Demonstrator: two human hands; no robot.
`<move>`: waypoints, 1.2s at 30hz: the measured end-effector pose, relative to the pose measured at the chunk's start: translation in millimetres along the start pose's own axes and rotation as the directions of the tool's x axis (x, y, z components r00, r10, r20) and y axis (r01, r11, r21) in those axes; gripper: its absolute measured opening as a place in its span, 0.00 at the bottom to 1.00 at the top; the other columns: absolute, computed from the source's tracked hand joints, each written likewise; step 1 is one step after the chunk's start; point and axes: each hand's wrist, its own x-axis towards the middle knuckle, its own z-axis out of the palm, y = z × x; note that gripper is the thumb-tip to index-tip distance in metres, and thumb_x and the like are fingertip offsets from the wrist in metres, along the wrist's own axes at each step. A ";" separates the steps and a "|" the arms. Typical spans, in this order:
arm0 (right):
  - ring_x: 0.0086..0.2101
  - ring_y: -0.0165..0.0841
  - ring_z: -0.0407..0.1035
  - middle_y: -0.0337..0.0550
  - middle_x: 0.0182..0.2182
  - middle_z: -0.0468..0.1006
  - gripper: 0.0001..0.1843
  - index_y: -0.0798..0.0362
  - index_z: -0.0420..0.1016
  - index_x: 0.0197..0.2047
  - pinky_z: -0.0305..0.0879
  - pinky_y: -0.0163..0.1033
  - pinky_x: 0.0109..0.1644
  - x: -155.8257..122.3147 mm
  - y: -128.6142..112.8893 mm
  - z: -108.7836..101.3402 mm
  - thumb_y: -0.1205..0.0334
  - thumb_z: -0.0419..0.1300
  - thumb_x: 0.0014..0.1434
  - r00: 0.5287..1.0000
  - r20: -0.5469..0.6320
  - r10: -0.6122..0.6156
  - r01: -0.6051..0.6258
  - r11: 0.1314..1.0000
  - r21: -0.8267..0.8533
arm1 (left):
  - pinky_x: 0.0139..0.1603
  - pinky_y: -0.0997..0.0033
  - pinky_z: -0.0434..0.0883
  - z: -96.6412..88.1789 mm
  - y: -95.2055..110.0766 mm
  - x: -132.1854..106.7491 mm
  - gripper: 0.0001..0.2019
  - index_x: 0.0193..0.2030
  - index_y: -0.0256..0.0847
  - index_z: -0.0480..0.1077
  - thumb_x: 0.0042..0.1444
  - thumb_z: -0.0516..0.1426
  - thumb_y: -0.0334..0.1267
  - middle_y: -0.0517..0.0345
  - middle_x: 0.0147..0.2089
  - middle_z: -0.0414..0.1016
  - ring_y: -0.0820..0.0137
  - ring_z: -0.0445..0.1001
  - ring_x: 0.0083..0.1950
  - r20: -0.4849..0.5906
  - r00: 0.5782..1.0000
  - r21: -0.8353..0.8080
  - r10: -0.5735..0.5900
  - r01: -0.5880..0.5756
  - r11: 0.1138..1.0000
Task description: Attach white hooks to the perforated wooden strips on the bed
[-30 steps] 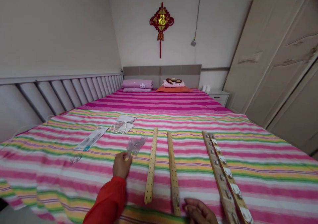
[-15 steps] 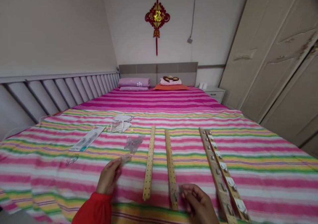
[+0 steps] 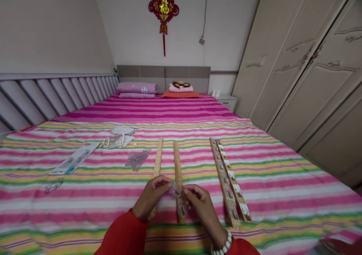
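Note:
My left hand (image 3: 154, 195) pinches a small clear plastic piece (image 3: 174, 190) over the middle perforated wooden strip (image 3: 178, 168). Close by on the right, the fingers of my right hand (image 3: 199, 202) are pinched at that strip's edge; what lies between them is too small to make out. A clear piece with a metal hook (image 3: 182, 209) sits on the strip's near end. Another perforated strip (image 3: 158, 157) lies to the left, its lower part behind my left hand. A clear bag of small metal pieces (image 3: 137, 159) rests beyond my left hand.
Two more wooden strips lie at right, one with metal hooks (image 3: 226, 180), one with white-backed hooks (image 3: 236, 189). At left are a blister pack (image 3: 76, 159), crumpled clear packaging (image 3: 118, 138) and a thin wire-like bundle (image 3: 53, 186). Everything lies on a striped bedsheet (image 3: 85, 217).
My left hand has moved right, bringing the clear piece from near the bag to the middle strip. My right hand has come close to it. The view has shifted right.

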 end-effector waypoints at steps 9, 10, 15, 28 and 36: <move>0.16 0.23 0.55 0.31 0.14 0.67 0.19 0.55 0.73 0.24 0.49 0.31 0.19 14.3 11.1 -8.4 0.48 0.71 0.41 0.999 -0.041 -0.003 0.004 1.000 0.018 | 0.36 0.70 0.66 26.0 -18.4 40.1 0.18 0.31 0.36 0.76 0.39 0.63 0.50 0.57 0.27 0.75 0.70 0.70 0.31 -0.009 1.000 0.034 0.029 -0.029 0.999; 0.16 0.23 0.54 0.30 0.13 0.66 0.18 0.55 0.72 0.24 0.48 0.31 0.19 15.7 12.9 -8.9 0.50 0.70 0.42 0.999 -0.041 0.008 -0.007 1.000 0.018 | 0.36 0.70 0.66 26.9 -20.3 42.5 0.18 0.31 0.35 0.76 0.39 0.64 0.50 0.57 0.27 0.75 0.70 0.70 0.31 -0.019 1.000 0.022 0.016 -0.016 1.000; 0.14 0.23 0.54 0.31 0.12 0.66 0.14 0.55 0.70 0.21 0.47 0.30 0.19 19.7 21.1 -8.1 0.55 0.68 0.42 0.994 -0.078 0.082 -0.080 0.996 0.035 | 0.36 0.69 0.67 25.5 -33.1 50.1 0.21 0.33 0.35 0.74 0.33 0.67 0.47 0.57 0.28 0.75 0.69 0.72 0.32 -0.089 0.994 -0.068 -0.063 0.058 0.996; 0.11 0.22 0.52 0.30 0.10 0.65 0.11 0.53 0.67 0.18 0.43 0.31 0.16 28.2 37.4 -6.2 0.58 0.64 0.40 0.980 -0.170 0.102 -0.108 0.994 -0.027 | 0.37 0.67 0.70 25.5 -55.9 56.4 0.14 0.29 0.35 0.74 0.33 0.64 0.40 0.57 0.26 0.76 0.69 0.72 0.31 -0.173 0.985 0.034 0.006 0.000 0.999; 0.11 0.23 0.52 0.29 0.10 0.65 0.11 0.52 0.66 0.18 0.45 0.32 0.16 32.2 47.2 -9.1 0.57 0.63 0.41 0.982 -0.166 0.087 -0.098 0.994 -0.057 | 0.36 0.68 0.69 27.3 -60.2 56.6 0.11 0.28 0.37 0.74 0.33 0.61 0.38 0.59 0.26 0.75 0.70 0.72 0.29 -0.187 0.982 0.052 0.006 0.004 0.999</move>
